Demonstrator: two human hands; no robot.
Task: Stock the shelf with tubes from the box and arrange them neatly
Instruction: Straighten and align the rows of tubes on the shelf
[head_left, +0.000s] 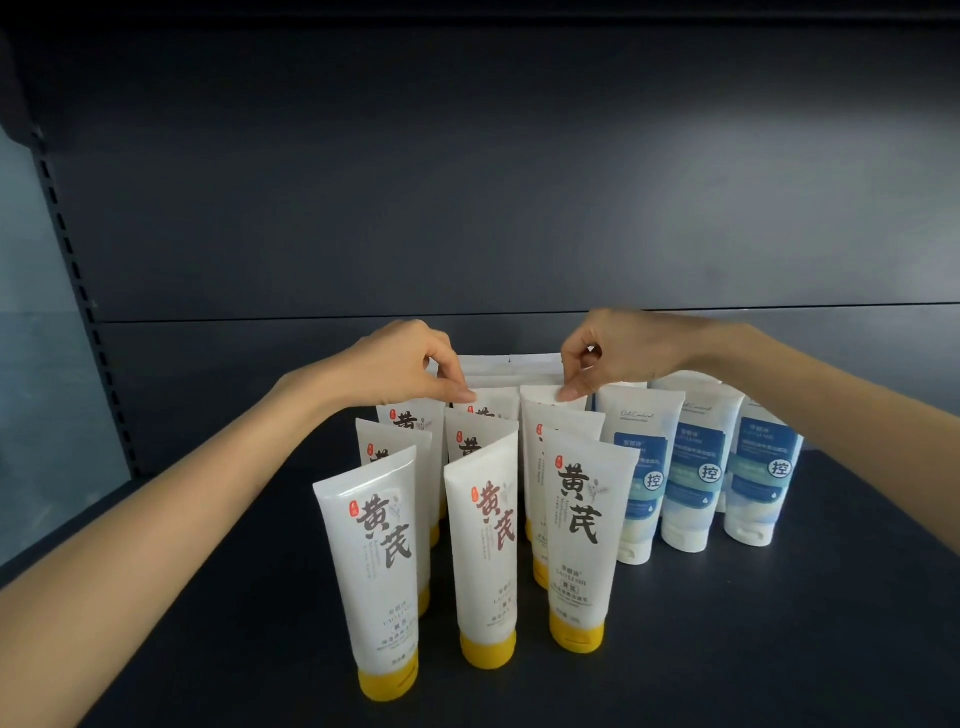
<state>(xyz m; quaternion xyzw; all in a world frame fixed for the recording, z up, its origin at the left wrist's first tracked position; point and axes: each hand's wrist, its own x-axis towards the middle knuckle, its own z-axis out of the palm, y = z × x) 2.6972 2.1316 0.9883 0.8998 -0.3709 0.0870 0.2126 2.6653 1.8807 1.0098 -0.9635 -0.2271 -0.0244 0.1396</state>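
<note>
Several white tubes with yellow caps stand cap-down in three columns on the dark shelf (727, 649); the front ones are at left (371, 566), middle (485, 561) and right (582, 545). My left hand (410, 366) pinches the top edge of a rear tube (493, 402) in the middle column. My right hand (618, 353) pinches the top edge of a rear tube (545, 397) in the right column. Behind them more white tube tops (498, 364) show, partly hidden.
Several white tubes with blue labels (696, 467) stand cap-down to the right of the yellow-capped group. The shelf's dark back panel (467, 208) rises behind. A slotted upright (78, 291) and a glass pane (31, 364) are at the left.
</note>
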